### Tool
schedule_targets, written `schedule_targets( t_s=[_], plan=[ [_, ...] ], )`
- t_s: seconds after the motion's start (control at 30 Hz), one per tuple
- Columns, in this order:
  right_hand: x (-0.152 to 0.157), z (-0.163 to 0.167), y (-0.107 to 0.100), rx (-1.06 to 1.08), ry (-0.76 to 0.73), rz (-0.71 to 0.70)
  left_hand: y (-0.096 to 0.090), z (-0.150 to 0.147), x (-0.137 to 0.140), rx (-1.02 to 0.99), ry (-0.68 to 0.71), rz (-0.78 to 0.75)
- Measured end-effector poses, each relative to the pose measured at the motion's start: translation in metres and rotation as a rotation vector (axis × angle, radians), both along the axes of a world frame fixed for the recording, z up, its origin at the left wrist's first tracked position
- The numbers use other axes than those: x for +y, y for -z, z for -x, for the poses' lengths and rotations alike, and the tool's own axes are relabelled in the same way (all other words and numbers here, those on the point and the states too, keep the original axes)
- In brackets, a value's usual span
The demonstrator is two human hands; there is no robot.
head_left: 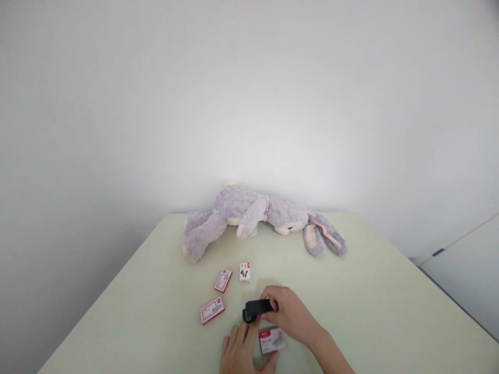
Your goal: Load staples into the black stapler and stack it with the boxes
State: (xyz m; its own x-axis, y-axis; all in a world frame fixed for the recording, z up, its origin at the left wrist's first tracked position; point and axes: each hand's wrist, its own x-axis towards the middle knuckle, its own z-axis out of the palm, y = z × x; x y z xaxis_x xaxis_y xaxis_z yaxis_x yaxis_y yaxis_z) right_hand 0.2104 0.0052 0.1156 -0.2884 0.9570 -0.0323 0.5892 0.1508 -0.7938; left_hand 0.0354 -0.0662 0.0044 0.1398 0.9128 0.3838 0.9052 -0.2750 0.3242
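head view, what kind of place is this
Probably a plain indoor room with a desk, perhaps an office or a home. A pale green table stands against bare white walls, with small staple boxes, a black stapler in the right hand, and a grey plush rabbit.

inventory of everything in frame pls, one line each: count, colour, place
stapler: 1, black, near centre of the table, held by both hands
staple boxes: 3, red and white; two left of the stapler, one under the hands
small box: 1, white with dark print, standing beyond the stapler
plush rabbit: 1, grey, lying at the table's far edge
table: 1, pale green
wall: white, behind the table
left hand: fingers touching the stapler's near end
right hand: gripping the stapler from its right
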Motion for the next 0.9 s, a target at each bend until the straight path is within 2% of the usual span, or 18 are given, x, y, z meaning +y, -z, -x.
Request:
schedule_targets(
  t_s=[0.17, 0.37, 0.5, 0.7, 0.9],
  plan=[
    [0.003, -0.011, -0.001, -0.077, 0.015, -0.013, -0.006, 0.005, -0.002, -0.012, 0.070, -0.026],
    [-0.002, -0.030, 0.004, -0.101, 0.093, -0.021, -0.029, 0.071, 0.008, -0.031, -0.204, -0.119],
    [-0.005, -0.031, 0.005, -0.105, 0.117, -0.034, -0.039, 0.100, 0.026, -0.088, -0.103, -0.033],
    [-0.007, -0.027, 0.007, -0.138, 0.154, -0.033, -0.044, 0.101, 0.041, -0.042, -0.164, 0.039],
    [-0.010, -0.022, 0.015, -0.213, 0.294, -0.035, -0.046, 0.095, 0.064, -0.028, -0.096, 0.047]
  ],
)
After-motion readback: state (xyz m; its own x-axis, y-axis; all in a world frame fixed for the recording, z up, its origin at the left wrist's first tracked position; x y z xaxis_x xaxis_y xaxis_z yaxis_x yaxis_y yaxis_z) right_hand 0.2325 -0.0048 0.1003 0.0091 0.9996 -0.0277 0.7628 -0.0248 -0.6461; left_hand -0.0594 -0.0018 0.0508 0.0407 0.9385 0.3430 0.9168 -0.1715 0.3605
